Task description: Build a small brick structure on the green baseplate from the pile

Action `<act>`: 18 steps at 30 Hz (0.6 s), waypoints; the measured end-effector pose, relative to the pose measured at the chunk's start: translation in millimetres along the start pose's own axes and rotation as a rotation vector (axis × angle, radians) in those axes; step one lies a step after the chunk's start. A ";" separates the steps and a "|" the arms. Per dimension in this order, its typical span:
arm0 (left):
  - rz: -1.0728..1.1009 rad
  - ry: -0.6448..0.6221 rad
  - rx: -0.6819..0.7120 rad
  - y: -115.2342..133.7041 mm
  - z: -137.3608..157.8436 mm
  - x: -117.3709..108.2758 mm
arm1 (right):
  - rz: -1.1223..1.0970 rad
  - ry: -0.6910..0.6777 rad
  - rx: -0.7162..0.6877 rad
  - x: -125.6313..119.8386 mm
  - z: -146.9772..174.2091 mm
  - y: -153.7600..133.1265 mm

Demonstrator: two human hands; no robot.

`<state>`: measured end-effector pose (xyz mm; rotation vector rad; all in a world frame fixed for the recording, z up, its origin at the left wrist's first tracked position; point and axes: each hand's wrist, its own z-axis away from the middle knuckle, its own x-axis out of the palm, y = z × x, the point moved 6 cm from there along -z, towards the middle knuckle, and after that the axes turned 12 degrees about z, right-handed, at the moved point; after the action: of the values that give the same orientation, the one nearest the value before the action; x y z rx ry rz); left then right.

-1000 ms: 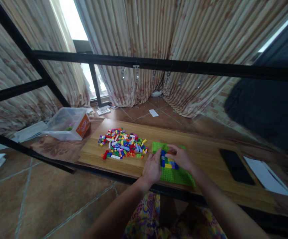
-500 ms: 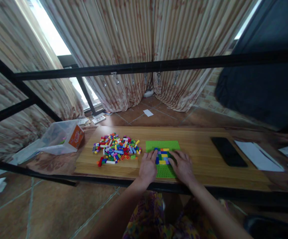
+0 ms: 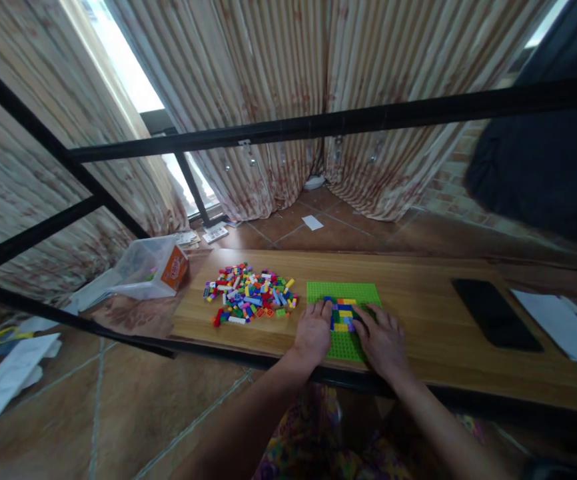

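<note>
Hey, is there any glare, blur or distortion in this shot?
In the head view, the window is blown out white; head view, studs on the green baseplate look soft; head view, wide-angle stretching shows toward the edges.

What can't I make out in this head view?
All in the head view:
Green baseplate: sides partly covered by left hand and right hand.
Brick build: studs too small, blurred.
Plastic bin: contents blurred behind its wall.
White paper: end cut off by the right picture edge.

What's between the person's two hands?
Between the left hand and the right hand lies a patch of toy building bricks on the green studded baseplate, as the head view shows.
</note>
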<state>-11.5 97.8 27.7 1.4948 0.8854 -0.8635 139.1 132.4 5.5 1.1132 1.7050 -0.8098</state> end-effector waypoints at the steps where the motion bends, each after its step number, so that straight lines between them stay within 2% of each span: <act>1: 0.008 0.006 -0.001 -0.2 -0.1 0.0 | 0.007 -0.005 -0.009 0.3 0.1 0.1; 7: 0.111 0.016 0.050 -0.2 5.2 -3.8 | 0.047 -0.034 -0.041 3.8 1.0 0.4; 12: 0.261 0.147 0.122 2.2 30.5 -26.1 | 0.090 -0.058 -0.035 7.0 3.4 -0.4; 15: 0.338 0.257 0.065 -13.1 55.1 -44.0 | 0.092 -0.070 -0.032 8.1 4.5 -0.1; 18: 0.361 0.387 -0.037 -45.9 83.6 -62.9 | 0.091 -0.074 -0.031 9.5 5.1 1.2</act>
<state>-84.0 14.1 55.9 1.7516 0.8634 -0.2958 140.3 131.6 -5.3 1.1179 1.5889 -0.7564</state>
